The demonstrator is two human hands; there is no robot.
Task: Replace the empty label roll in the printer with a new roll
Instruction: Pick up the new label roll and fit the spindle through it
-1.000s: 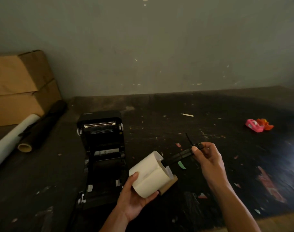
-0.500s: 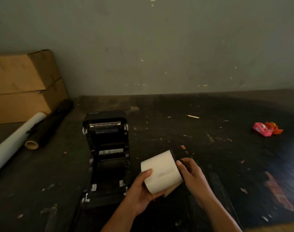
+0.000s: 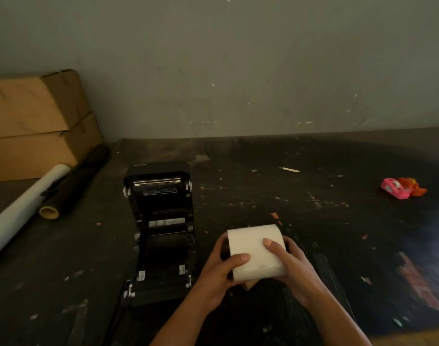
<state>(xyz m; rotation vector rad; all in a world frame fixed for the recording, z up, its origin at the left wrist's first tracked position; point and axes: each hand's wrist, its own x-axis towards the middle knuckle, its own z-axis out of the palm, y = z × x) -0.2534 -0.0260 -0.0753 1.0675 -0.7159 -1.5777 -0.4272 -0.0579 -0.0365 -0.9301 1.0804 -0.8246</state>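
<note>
Label roll is up off the table right now, white and fat, and I've got it held between both hands just to the right of the printer. My left hand wraps the left end with the thumb lying across the top of the paper, and my right hand cups the right end, thumb also on top. So both are clamped on the roll, close together with only the roll between them. A bit of brown cardboard peeks out under the roll, can't tell what it belongs to.

Printer sits with its lid flipped open toward the wall, bay facing up, looks dark inside.

Rest of the dark table: two cardboard boxes stacked at the far left, a white roll and a black roll lying beside them, and a pink tape dispenser touching an orange one far right.
</note>
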